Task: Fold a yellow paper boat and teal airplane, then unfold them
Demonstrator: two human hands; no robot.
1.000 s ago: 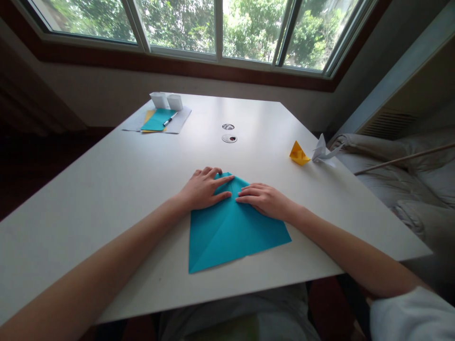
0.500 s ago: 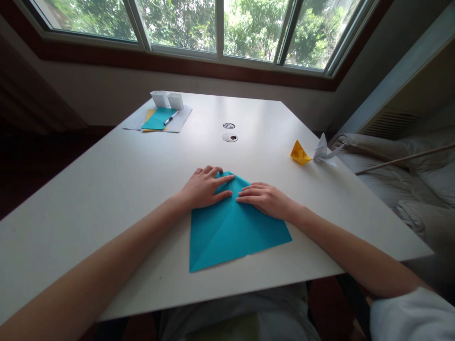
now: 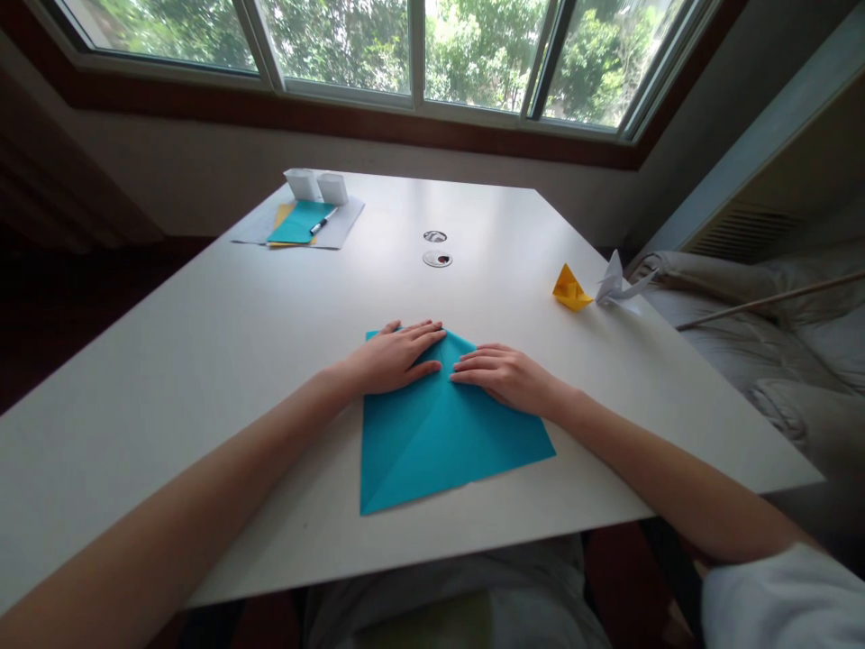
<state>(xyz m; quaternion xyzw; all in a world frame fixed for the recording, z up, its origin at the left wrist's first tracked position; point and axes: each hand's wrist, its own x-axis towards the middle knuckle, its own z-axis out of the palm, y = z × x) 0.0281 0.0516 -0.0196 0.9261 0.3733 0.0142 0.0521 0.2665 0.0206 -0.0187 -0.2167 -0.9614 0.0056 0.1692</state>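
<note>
At the table's near edge, toward the middle: blue paper (image 3: 439, 451) flat on the white table (image 3: 203, 379), just in from the edge, one corner toward near-left.
Paper detail: diagonal crease from near-left corner up to the middle; far-right side slants; far-left corner peeks past the left hand.
Left hand (image 3: 398, 354): palm down on paper's far-left part, fingers stretched, tips by the top of the slanted side.
Right hand (image 3: 504, 374): palm down on right part, fingers pointing left.
Hands: apart, narrow gap between fingertips, both flat on paper, neither clamped.
Table's right edge: yellow paper boat (image 3: 571, 290), white folded figure (image 3: 613, 283) just beside it.
Table's far-left corner: two white boxes (image 3: 333, 189), stacked sheets (image 3: 351, 219), blue one (image 3: 303, 220) with pen (image 3: 323, 222) on it.
Table center, toward far edge: two round fittings (image 3: 437, 260).
Beyond far edge: window (image 3: 344, 45), trees outside.
</note>
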